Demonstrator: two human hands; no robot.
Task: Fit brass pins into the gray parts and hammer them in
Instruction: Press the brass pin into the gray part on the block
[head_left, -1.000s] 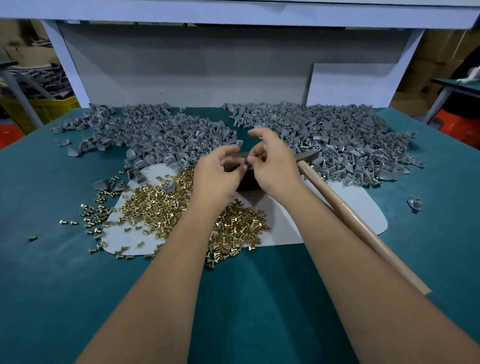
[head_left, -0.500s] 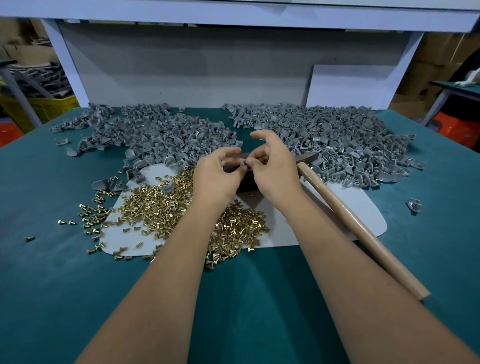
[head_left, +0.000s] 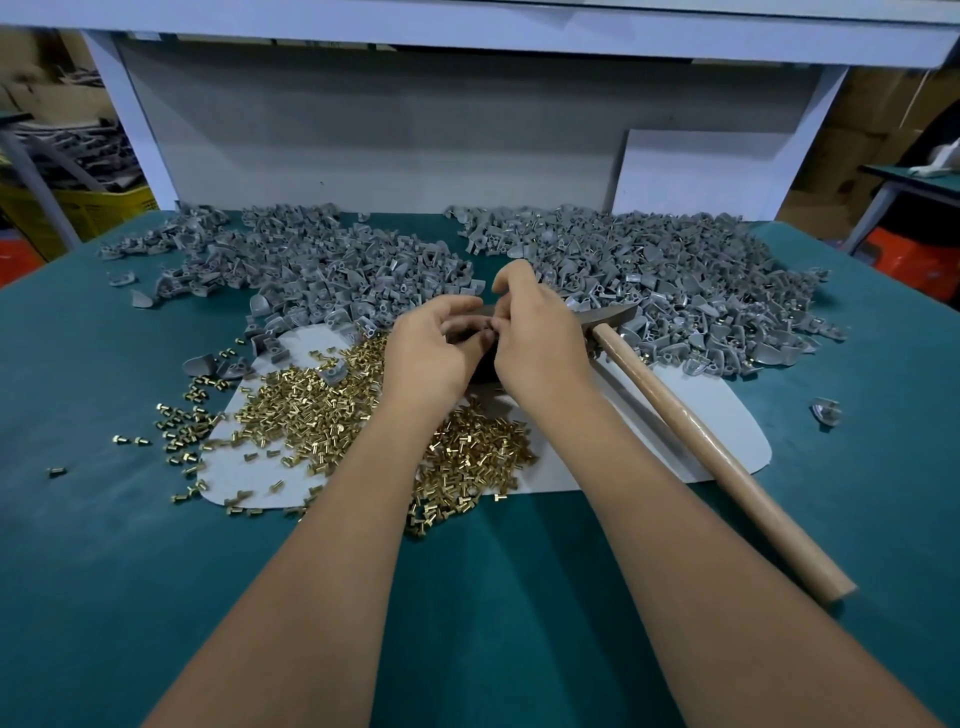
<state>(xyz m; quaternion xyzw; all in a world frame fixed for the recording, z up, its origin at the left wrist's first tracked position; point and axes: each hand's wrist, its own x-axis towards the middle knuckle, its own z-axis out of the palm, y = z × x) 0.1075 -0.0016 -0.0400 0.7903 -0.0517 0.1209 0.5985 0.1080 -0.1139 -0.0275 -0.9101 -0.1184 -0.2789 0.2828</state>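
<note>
The teal table (head_left: 104, 597) fills most of the view, its near corners cut off by the frame, with a grey back panel (head_left: 389, 135) standing behind it and cartons and a yellow crate (head_left: 98, 208) half seen at the sides. Two broad heaps of gray parts (head_left: 675, 280) spread across the far half, the left heap (head_left: 322, 270) well apart from the right. A white sheet (head_left: 727, 415) lies nearer, carrying a scatter of brass pins (head_left: 311, 410), some spilled onto the cloth. A hammer (head_left: 691, 431) rests with its wooden handle slanting toward the near right and its head partly hidden behind the right hand (head_left: 540, 343). Both forearms reach in from the bottom edge, and the left hand (head_left: 426, 353) meets the right above a dark block (head_left: 485, 366), mostly covered. Fingertips of both hands curl together and pinch something small between them (too hidden to say whether pin or part).
</note>
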